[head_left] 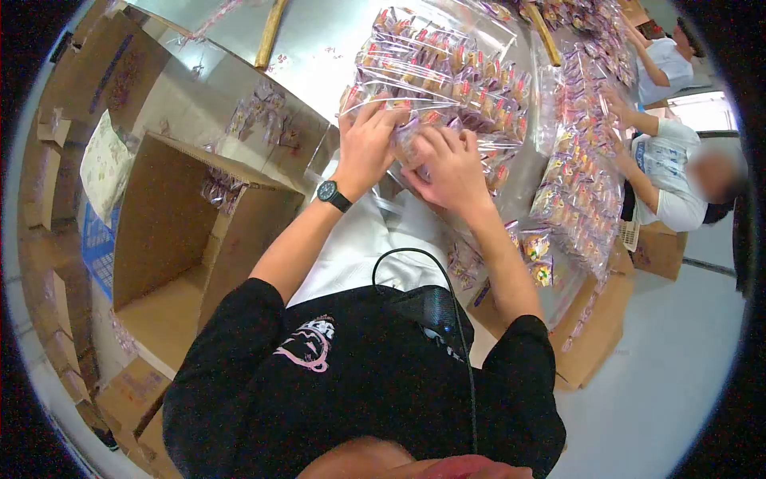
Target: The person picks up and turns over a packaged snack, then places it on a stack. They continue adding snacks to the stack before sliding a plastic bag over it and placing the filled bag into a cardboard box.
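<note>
A large clear plastic bag [439, 68] filled with rows of small wrapped snacks lies on the metal table in front of me. My left hand [369, 145] grips the near edge of this bag with bent fingers, and a dark watch [332, 194] is on that wrist. Close beside it, my right hand [448, 166] has its fingers curled into the gathered film at the same near edge. The two hands are almost touching. The film between them is bunched, and my fingertips are partly hidden in it.
An open cardboard box [171, 231] stands on my left, with a blue crate [99, 249] behind it. Loose wrapped snacks [578, 172] are heaped on the right. Two people [669, 164] work across that heap. Wooden strips [271, 33] lie on the table [319, 68].
</note>
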Available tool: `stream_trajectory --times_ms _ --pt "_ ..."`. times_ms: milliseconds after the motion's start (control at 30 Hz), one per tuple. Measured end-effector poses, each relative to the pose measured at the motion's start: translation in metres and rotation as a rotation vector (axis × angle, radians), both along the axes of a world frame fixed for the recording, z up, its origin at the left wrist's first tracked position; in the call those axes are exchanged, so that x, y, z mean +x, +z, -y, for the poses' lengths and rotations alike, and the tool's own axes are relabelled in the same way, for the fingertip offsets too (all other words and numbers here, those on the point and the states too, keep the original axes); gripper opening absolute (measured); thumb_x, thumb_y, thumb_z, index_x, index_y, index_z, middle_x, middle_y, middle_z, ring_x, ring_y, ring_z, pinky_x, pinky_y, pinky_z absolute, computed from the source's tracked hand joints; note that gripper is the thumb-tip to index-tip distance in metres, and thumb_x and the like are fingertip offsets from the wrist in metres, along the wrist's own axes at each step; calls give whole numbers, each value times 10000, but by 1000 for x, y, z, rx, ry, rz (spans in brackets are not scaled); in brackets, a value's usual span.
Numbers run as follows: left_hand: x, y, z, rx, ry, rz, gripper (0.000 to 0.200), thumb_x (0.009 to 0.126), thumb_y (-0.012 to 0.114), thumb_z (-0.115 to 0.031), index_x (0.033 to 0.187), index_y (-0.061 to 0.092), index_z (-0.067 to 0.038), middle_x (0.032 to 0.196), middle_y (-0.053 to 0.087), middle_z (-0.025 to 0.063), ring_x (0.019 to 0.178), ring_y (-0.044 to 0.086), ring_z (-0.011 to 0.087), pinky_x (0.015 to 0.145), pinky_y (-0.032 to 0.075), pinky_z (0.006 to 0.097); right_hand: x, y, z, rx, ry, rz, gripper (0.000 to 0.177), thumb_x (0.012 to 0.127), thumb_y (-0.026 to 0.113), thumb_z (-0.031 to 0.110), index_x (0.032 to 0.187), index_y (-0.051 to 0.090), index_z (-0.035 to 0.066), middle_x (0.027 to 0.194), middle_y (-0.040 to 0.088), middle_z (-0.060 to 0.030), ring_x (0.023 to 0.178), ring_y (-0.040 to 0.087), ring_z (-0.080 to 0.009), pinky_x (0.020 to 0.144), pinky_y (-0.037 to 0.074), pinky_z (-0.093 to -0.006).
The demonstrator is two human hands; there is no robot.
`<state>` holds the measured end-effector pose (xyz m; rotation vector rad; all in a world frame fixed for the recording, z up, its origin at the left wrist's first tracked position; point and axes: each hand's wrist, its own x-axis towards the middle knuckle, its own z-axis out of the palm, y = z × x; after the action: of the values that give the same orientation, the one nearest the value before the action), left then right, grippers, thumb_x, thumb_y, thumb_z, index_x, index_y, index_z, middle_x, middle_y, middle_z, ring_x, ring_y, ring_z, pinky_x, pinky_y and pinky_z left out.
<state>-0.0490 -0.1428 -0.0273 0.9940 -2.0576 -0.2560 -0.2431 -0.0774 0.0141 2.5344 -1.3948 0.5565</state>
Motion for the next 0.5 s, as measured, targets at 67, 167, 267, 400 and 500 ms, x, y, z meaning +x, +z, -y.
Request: stream_trajectory --times_ms 67,167,267,400,500 --pt "-1 0 -2 1 14 12 574 799 662 1 1353 648 -152 1259 717 25 1367 554 240 1230 194 543 -2 -7 -1 -48 23 -9 640 808 832 439 1276 555 102 1441 594 -123 1227 568 -301 1001 381 -506" --pt "-3 -1 0 -6 33 -37 612 799 656 8 1391 627 -146 1304 696 34 1374 549 242 1230 199 544 -2 -7 -5 -34 2 53 647 824 824 467 1285 546 110 1379 600 -120 1228 562 -303 996 384 -502" --pt "-2 -3 -3 24 39 -19 612 802 662 0 1393 628 -152 1339 675 38 1383 543 242 1230 208 540 1 -2 -5 -27 -7 61 664 827 822 489 1298 542 113 1326 609 -114 1227 560 -307 997 384 -503" --pt "1 10 -1 -55 37 91 685 808 696 -66 1471 579 -192 1384 664 18 1385 548 232 1230 228 516 -1 -6 -8 -47 -4 34 659 831 826 468 1299 534 107 1363 604 -118 1236 558 -312 1005 382 -509" --pt "8 24 -5 -68 39 295 663 823 708 -105 1464 586 -220 1410 634 4 1394 528 234 1223 234 529 1 -10 -9 -25 2 61 649 838 830 421 1312 513 110 1378 610 -121 1243 560 -315 1014 379 -519"
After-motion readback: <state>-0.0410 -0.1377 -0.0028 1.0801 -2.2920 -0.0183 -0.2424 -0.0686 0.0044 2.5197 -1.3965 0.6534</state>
